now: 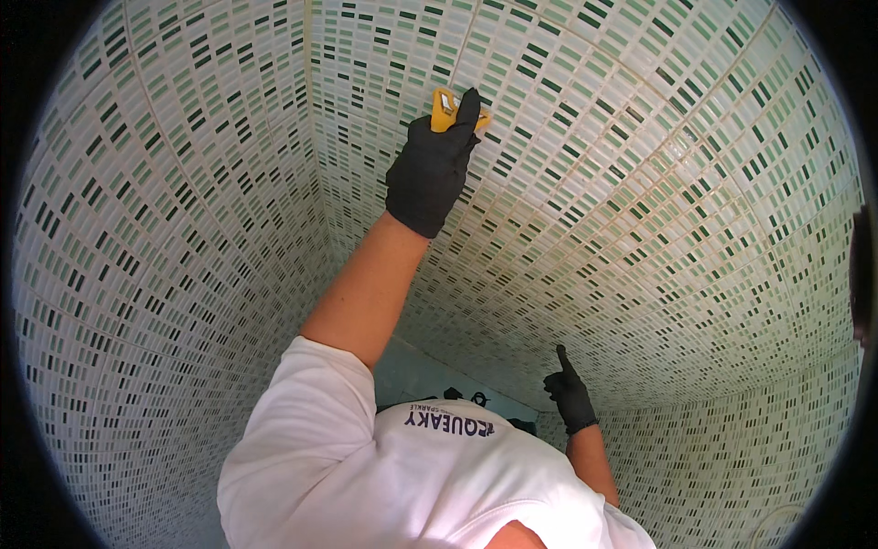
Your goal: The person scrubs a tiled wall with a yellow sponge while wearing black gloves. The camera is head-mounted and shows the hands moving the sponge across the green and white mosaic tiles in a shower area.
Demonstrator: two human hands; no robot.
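Observation:
My left hand [432, 171], in a black glove, reaches up against the mosaic-tiled wall [549, 171]. It grips a yellow plastic scraper [444, 123] with a small metal part showing, one finger laid along its top. The scraper lies flat on or very close to the tiles; its far edge is partly hidden by that finger. Lower down, my right hand [571, 398], also black-gloved, is near the same wall. One finger points up and the others are partly bent, with nothing visible in them. Whether it touches the tiles I cannot tell.
Brownish stains [658, 185] mark the grout right of the scraper. A second tiled wall [171, 206] meets this one in a corner on the left. Bluish floor [405, 367] shows below, with dark items [480, 398] by my body. A dark object [861, 274] stands at the right rim.

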